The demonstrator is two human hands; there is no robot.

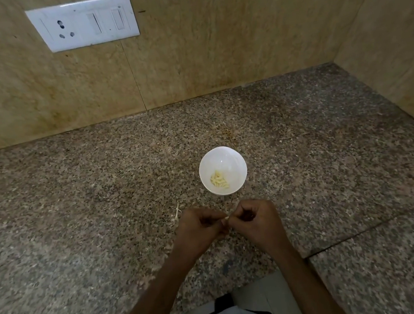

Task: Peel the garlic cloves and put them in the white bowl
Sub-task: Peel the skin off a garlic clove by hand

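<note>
White bowl (236, 159): one.
Peeled cloves (219, 180) in it: about six, heaped, exact count unclear.
Hands: two, left hand (199, 227) and right hand (255, 220).
Garlic piece (226, 217) pinched between them: one.
Skin scrap (177, 212) on the surface (75, 199): one.
Switch plate (82, 24): one.

Open granite counter (75, 199) is left on either side of the white bowl (239, 164). Reach is stopped behind by the back wall (188, 54) and rightward by the side wall (396, 55). What seems a peel scrap (177, 212) lies near the bowl's left.
</note>
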